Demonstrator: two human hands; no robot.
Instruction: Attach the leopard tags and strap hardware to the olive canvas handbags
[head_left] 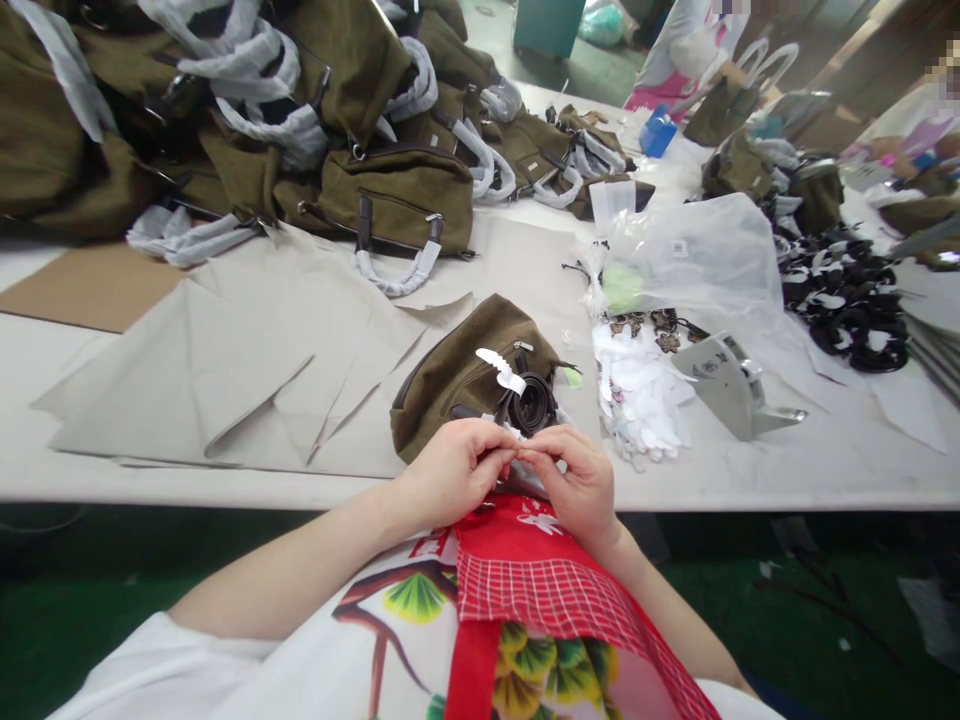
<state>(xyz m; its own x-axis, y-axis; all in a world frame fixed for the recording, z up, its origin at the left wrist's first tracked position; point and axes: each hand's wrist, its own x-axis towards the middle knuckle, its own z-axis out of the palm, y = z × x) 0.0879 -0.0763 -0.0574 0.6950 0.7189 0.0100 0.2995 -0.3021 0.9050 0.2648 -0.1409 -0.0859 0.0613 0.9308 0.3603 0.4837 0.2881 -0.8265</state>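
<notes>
An olive-green bag lies near the table's front edge, tilted. A coiled dark strap and a white tag strip are on its near side. Just in front of the bag, my left hand and my right hand meet, thumbs and forefingers pinched together. Whatever lies between the fingertips is too small to make out. Below them is a red apron.
Several olive bags with wrapped handles are piled at the back left. Brown-grey sheets cover the left. White tags, a tape dispenser, a clear plastic bag and black coils lie to the right.
</notes>
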